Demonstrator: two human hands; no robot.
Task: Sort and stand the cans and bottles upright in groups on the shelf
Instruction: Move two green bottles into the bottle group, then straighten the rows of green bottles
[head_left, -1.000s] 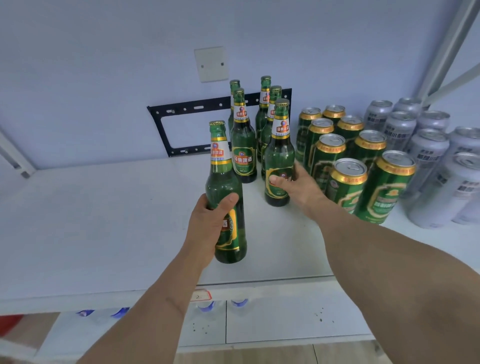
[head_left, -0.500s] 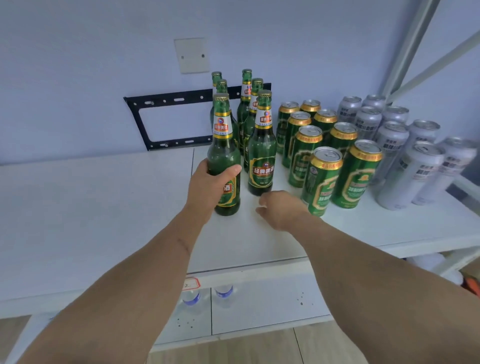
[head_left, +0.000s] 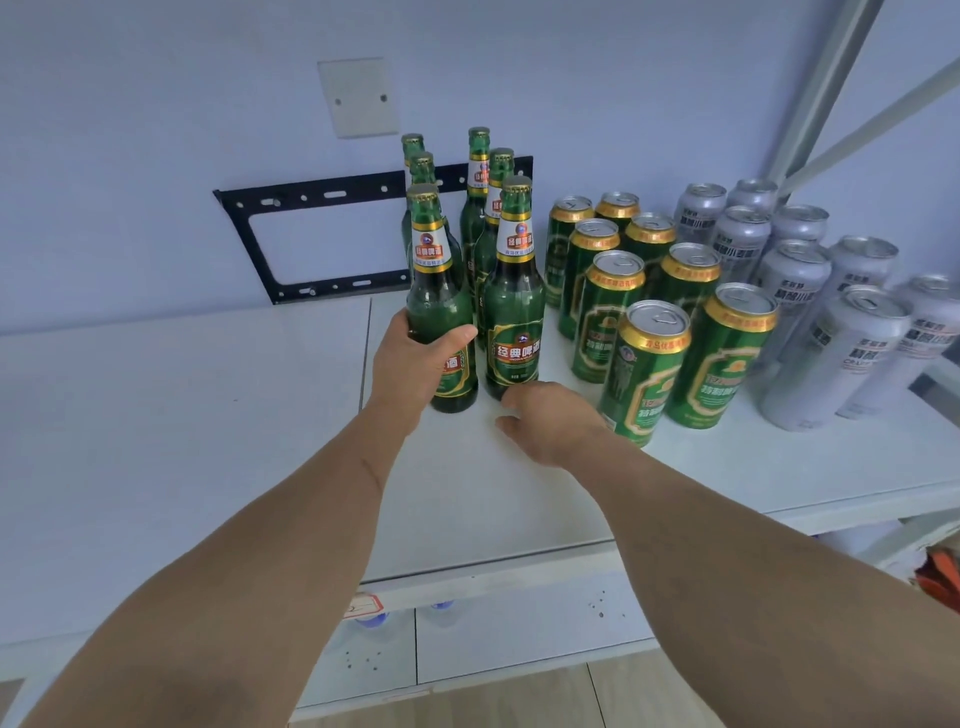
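The left hand (head_left: 415, 369) is wrapped round the lower body of a green glass bottle (head_left: 441, 306), thumb across the front just above the label, and the bottle stands upright with its base on or just touching the white shelf (head_left: 182, 415), at the front-left corner of the bottle group (head_left: 483, 218). Its neighbour, the front-right bottle (head_left: 514, 306), stands just beside it with a narrow gap showing between the two. The right hand (head_left: 550, 421) holds nothing; its fingers are loosely curled and it hangs low over the shelf just in front of that second bottle, near the closest of the green cans (head_left: 644, 364). To finish this placement well, I would judge the bottle should be settled flat before the grip loosens, then the fingers opened sideways and drawn back toward the shelf edge, not upward along the glass (a brush on the neck could rock it into its neighbour). Keeping the gap even with the row behind would leave the group tidy. The silver cans (head_left: 810, 332) stand upright in their own cluster to the right, so the sorting looks close to done.
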